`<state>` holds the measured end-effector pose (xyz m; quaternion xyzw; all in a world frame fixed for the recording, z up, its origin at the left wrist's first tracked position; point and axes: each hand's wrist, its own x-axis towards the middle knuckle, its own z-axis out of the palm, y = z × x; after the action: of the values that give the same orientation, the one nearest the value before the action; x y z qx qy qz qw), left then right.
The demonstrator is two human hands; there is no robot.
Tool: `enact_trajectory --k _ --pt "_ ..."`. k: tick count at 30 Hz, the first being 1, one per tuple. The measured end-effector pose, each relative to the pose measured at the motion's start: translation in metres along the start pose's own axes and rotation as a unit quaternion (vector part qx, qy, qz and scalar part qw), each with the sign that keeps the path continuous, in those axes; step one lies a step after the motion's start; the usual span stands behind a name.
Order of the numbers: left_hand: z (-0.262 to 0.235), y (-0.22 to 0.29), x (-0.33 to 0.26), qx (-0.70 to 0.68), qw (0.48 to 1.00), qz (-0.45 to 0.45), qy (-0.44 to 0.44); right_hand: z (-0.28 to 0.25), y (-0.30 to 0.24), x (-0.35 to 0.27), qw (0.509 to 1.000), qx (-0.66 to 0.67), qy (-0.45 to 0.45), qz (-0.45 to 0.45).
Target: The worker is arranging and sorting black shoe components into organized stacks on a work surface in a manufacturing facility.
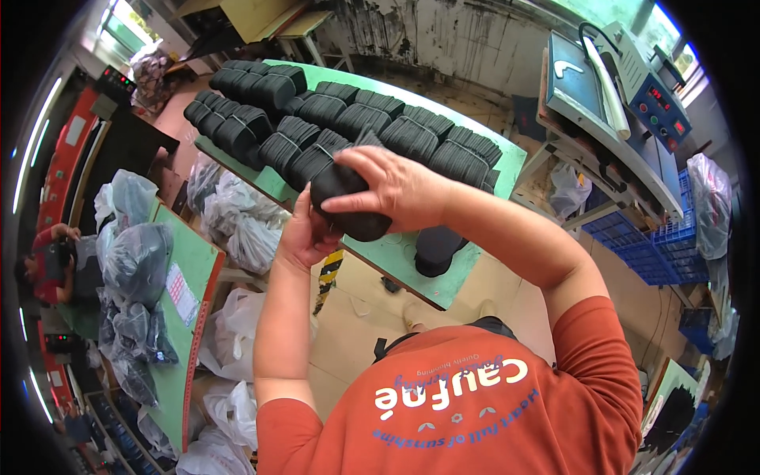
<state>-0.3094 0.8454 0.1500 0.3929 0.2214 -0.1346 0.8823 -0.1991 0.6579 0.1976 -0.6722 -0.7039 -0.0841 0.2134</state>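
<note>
Between my two hands, above the green table, is a bundle of black, rounded, flat pieces (pixel 334 184) that look like fabric or foam. My left hand (pixel 307 236) grips it from the lower left, thumb up along its side and the other fingers partly hidden. Across its upper right lies my right hand (pixel 396 188), fingers bent round the bundle with the thumb stretched over its face. Just beyond my hands, rows of similar black bundles (pixel 416 133) stand on the table, tied with thin cords. A smaller black stack (pixel 435 251) sits at the table's near end.
The green table (pixel 455 286) runs from far left to near right. A heat press-like machine with a control box (pixel 645 99) stands at the right, above blue crates (pixel 633 237). Plastic bags (pixel 237 214) crowd the left, beside another green table (pixel 184 332). A person (pixel 54 265) is at far left.
</note>
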Motion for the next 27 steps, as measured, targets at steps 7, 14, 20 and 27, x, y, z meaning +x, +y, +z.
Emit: enact_trajectory --k 7,14,20,27 --pt "0.006 -0.022 0.024 0.058 0.981 0.157 -0.098 -0.046 0.021 -0.024 0.975 0.098 0.095 0.177" --pt "-0.104 -0.147 0.139 0.688 0.613 0.306 0.238 -0.046 0.021 -0.110 0.549 0.639 0.480 0.244" --pt "-0.033 -0.192 0.129 0.745 0.607 0.223 0.161 -0.022 0.020 -0.182 0.425 0.733 0.481 0.226" --pt "-0.027 -0.190 0.089 0.647 0.717 0.258 0.030 -0.010 0.011 -0.159 0.363 0.759 0.457 0.290"
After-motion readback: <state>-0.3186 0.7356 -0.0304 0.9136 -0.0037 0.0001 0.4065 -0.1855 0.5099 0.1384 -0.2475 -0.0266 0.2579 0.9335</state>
